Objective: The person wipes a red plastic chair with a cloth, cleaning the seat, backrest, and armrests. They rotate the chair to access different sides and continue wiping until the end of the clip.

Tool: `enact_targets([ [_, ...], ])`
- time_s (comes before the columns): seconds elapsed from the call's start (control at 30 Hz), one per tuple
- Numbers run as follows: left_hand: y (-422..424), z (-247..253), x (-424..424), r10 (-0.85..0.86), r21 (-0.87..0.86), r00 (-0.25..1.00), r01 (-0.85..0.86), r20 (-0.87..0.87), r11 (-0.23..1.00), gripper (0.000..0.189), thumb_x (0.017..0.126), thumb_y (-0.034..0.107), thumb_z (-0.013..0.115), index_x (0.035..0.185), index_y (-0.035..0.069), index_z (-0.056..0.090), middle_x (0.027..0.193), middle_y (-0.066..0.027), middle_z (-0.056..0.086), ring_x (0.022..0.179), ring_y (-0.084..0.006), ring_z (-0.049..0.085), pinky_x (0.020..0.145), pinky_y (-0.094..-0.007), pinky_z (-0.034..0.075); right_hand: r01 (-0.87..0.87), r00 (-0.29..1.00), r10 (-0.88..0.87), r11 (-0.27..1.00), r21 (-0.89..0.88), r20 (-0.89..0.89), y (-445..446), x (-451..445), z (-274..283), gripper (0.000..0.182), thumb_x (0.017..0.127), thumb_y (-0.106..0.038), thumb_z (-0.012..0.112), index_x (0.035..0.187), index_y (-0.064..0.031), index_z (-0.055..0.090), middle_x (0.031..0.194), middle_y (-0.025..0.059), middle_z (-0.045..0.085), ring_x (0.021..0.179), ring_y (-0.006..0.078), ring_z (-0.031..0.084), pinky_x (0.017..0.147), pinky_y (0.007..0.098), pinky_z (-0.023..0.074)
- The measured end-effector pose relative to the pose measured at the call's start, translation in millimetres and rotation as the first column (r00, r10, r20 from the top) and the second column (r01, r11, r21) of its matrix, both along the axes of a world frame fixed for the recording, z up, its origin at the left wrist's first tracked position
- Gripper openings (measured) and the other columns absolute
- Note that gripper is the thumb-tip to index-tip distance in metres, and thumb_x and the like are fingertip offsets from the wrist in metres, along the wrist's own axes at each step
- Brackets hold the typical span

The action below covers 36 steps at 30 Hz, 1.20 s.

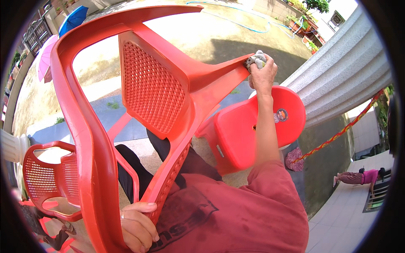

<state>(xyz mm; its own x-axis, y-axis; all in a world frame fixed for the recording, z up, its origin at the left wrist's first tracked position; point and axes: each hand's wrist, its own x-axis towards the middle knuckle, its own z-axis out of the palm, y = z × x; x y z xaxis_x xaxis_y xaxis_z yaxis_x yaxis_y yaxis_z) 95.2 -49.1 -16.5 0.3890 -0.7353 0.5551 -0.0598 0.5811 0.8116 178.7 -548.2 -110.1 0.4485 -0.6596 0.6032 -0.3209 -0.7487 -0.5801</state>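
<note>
A red plastic armchair [196, 76] is tipped over in front of me, its lattice-patterned panel [155, 88] facing up. My left hand [139, 226] grips the chair's frame near my body, with a ring on one finger. At the far end of one tapering chair leg, my right hand [264, 72] presses a crumpled grey cloth [257, 59] around the tip. Below my right forearm stands a small red plastic chair [237, 132] with round stickers on it. Part of my left hand is hidden by the armchair's frame.
Another red armchair [52, 177] stands at the left. A white fluted column [341, 63] rises at the right, near a red-and-yellow rope [341, 129]. Beyond lie a blue umbrella [73, 19], a pink umbrella [47, 58] and a blue hose [240, 25]. A person [360, 177] is far right.
</note>
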Motion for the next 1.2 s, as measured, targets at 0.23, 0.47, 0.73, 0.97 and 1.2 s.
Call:
enact_targets([
  [0.23, 48.6, -14.0, 19.3, -0.191, 0.093, 0.976, 0.182, 0.101, 0.979, 0.026, 0.099, 0.017, 0.048, 0.079, 0.006, 0.061, 0.077, -0.0109, 0.07, 0.082, -0.0301, 0.07, 0.114, -0.0493, 0.021, -0.588, 0.707, 0.409, 0.793, 0.158, 0.577, 121.1, -42.0, 51.8, 0.029, 0.083, -0.018, 0.068, 0.107, -0.0016, 0.063, 0.114, 0.0197, 0.06, 0.106, 0.0312, 0.059, 0.093, 0.0384, 0.0454],
  [0.47, 33.9, -0.4, 3.3, -0.129, 0.171, 0.991, 0.122, 0.027, 0.978, 0.027, 0.099, 0.014, 0.046, 0.08, 0.007, 0.063, 0.081, -0.0094, 0.071, 0.087, -0.0293, 0.07, 0.115, -0.0478, 0.021, -0.469, 0.826, 0.558, 0.756, -0.457, 0.075, 205.2, -20.9, 85.7, 0.029, 0.077, -0.024, 0.071, 0.098, -0.0035, 0.068, 0.111, 0.0171, 0.062, 0.103, 0.0355, 0.056, 0.091, 0.0452, 0.0442],
  [0.73, 41.6, -7.0, 6.9, -0.197, 0.223, 0.974, 0.17, 0.108, 0.96, 0.024, 0.1, 0.017, 0.047, 0.085, 0.009, 0.064, 0.086, -0.0061, 0.071, 0.094, -0.0275, 0.069, 0.115, -0.0477, 0.021, -0.406, 0.901, 0.423, 0.901, -0.154, 0.098, 114.3, 11.1, 58.4, 0.026, 0.08, -0.024, 0.065, 0.093, -0.0014, 0.069, 0.103, 0.0156, 0.066, 0.101, 0.0339, 0.058, 0.088, 0.0415, 0.0466],
  [0.97, 31.7, -38.4, 1.2, -0.141, 0.086, 0.964, 0.124, 0.227, 0.989, 0.023, 0.099, 0.02, 0.049, 0.084, 0.009, 0.064, 0.085, -0.0046, 0.07, 0.093, -0.0261, 0.069, 0.113, -0.0489, 0.024, -0.072, 0.994, 0.087, 0.974, -0.216, 0.063, -46.4, 25.9, -14.2, 0.034, 0.083, -0.034, 0.065, 0.097, -0.0029, 0.07, 0.106, 0.0181, 0.065, 0.106, 0.0349, 0.057, 0.094, 0.0435, 0.044],
  [1.2, 29.3, -8.7, 10.3, -0.251, 0.239, 0.949, 0.203, 0.19, 0.95, 0.023, 0.099, 0.024, 0.05, 0.088, 0.008, 0.063, 0.09, -0.0062, 0.07, 0.096, -0.027, 0.068, 0.111, -0.0511, 0.027, 0.077, 0.994, -0.063, 0.982, -0.17, 0.087, -11.8, 19.1, -11.4, 0.035, 0.085, -0.036, 0.063, 0.099, -0.004, 0.069, 0.103, 0.019, 0.064, 0.103, 0.0365, 0.056, 0.096, 0.0445, 0.0418],
])
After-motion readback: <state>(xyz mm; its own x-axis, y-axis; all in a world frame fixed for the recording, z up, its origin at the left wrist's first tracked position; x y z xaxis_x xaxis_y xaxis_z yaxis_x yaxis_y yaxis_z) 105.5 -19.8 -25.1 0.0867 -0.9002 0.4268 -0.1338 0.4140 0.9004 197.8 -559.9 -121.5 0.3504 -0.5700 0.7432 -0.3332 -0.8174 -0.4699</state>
